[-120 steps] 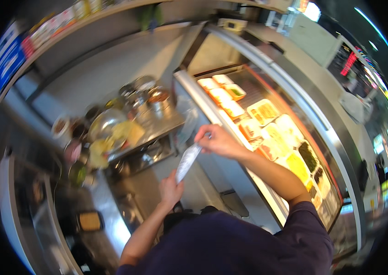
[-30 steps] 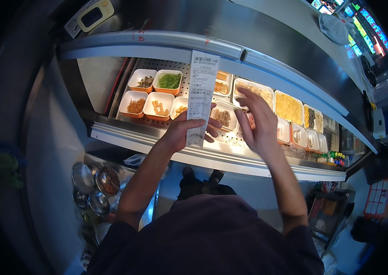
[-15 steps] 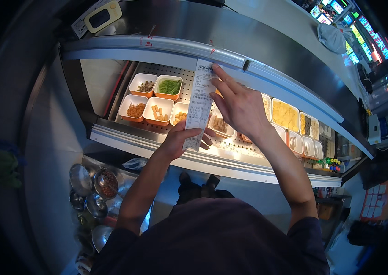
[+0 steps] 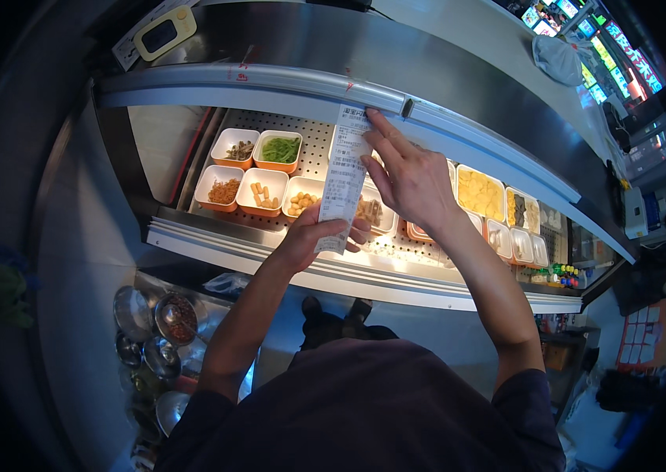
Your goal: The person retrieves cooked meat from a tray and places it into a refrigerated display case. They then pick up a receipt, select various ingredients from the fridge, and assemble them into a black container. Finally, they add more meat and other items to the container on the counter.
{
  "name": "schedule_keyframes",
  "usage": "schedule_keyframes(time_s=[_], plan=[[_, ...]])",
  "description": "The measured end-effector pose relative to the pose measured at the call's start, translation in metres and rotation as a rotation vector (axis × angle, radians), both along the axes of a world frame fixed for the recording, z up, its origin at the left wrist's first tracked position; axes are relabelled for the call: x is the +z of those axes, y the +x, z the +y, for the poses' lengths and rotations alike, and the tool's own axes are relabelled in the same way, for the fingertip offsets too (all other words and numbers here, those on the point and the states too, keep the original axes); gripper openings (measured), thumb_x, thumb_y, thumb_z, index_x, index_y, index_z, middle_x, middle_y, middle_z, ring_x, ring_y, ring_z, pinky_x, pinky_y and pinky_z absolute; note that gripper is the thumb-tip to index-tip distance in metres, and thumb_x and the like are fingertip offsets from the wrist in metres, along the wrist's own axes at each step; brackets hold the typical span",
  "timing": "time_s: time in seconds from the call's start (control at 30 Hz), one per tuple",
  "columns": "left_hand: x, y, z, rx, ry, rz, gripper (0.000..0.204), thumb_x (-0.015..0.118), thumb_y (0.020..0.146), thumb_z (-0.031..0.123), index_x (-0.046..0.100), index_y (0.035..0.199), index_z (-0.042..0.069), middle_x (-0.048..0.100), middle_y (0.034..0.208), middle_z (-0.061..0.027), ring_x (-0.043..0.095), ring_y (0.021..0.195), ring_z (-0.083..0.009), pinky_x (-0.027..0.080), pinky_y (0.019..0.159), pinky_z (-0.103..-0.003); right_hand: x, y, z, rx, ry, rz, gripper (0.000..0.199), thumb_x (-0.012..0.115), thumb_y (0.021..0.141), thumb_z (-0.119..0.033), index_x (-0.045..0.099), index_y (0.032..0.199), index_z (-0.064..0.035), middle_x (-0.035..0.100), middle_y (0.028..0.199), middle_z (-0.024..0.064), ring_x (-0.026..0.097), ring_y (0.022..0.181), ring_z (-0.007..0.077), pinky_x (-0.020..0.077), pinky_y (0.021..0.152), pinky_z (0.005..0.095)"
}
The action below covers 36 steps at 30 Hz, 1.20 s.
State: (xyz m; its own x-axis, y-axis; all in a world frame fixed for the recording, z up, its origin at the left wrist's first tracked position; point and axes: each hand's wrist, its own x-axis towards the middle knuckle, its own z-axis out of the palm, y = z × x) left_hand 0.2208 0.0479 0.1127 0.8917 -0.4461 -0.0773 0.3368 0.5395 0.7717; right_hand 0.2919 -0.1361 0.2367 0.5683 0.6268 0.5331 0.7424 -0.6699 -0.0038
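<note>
Paper slip (image 4: 339, 189): tilted slightly right, between both hands, above the middle of the lit food case (image 4: 396, 288).
Left hand (image 4: 309, 238): grasping the slip's lower end, thumb in front.
Right hand (image 4: 418, 185): fingers extended at the slip's upper right edge; from here I cannot tell whether they grip it.
Obstruction: slip and right hand cover the middle food tubs (image 4: 276, 167).
Surroundings: metal bowls (image 4: 131, 311) near left; cream-cased device (image 4: 182, 23) far left; pale bag (image 4: 559, 60) far right.
Unclear: contents of the nearest bowls, in shadow; bag's contents, hidden.
</note>
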Motion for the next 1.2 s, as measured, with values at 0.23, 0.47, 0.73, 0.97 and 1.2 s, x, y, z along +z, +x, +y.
schedule_keyframes(time_s=[0.23, 0.47, 0.73, 0.97, 1.2], plan=[[-0.023, -0.019, -0.004, 0.033, 0.011, 0.011, 0.046, 0.061, 0.091, 0.015, 0.045, 0.131, -0.002, 0.064, 0.115, -0.0189, 0.066, 0.102, -0.0259, 0.058, 0.083, -0.038, -0.04, -0.047, -0.032, 0.094, 0.135, 0.239, 0.014, 0.066, 0.085, -0.008, 0.063, 0.098, -0.0044, 0.069, 0.097, 0.0115, 0.065, 0.058, 0.0212, 0.052, 0.052, 0.0315], [-0.058, -0.07, -0.014, 0.253, 0.065, 0.186, 0.049, 0.059, 0.092, 0.014, 0.043, 0.137, 0.004, 0.058, 0.125, -0.019, 0.061, 0.112, -0.0239, 0.055, 0.088, -0.035, -0.151, -0.101, -0.056, 0.257, -0.184, 0.859, 0.017, 0.061, 0.091, -0.025, 0.063, 0.098, -0.0097, 0.066, 0.082, 0.0117, 0.066, 0.074, 0.0314, 0.0535, 0.066, 0.0409], [-0.118, -0.356, -0.083, 1.125, 0.328, 0.726, 0.045, 0.06, 0.092, 0.014, 0.046, 0.134, 0.004, 0.064, 0.112, -0.0141, 0.066, 0.093, -0.0217, 0.057, 0.075, -0.033, -0.226, -0.181, 0.013, 1.08, -0.295, 0.915, 0.009, 0.057, 0.086, -0.009, 0.051, 0.081, -0.0031, 0.054, 0.081, 0.0135, 0.058, 0.066, 0.0339, 0.0494, 0.06, 0.0423], [-0.136, -0.63, -0.301, 1.856, 0.467, 1.324, 0.033, 0.058, 0.086, 0.009, 0.056, 0.118, -0.001, 0.066, 0.093, -0.0118, 0.064, 0.07, -0.0171, 0.053, 0.061, -0.03, -0.304, -0.272, -0.003, 1.327, -0.871, 0.986, 0.094, 0.08, 0.073, -0.024, 0.026, 0.149, -0.0082, 0.018, 0.15, 0.0336, 0.03, 0.137, 0.0432, 0.0359, 0.11, 0.0444], [-0.202, -0.647, -0.593, 2.514, -0.538, 1.499, 0.034, 0.052, 0.088, 0.004, 0.052, 0.122, 0.001, 0.065, 0.092, -0.0126, 0.065, 0.07, -0.019, 0.054, 0.055, -0.035, -0.292, -0.422, -0.027, 1.679, -1.19, 0.781, 0.045, 0.077, 0.076, -0.027, 0.067, 0.108, 0.0023, 0.072, 0.094, 0.0182, 0.071, 0.089, 0.0279, 0.0548, 0.082, 0.0368]])
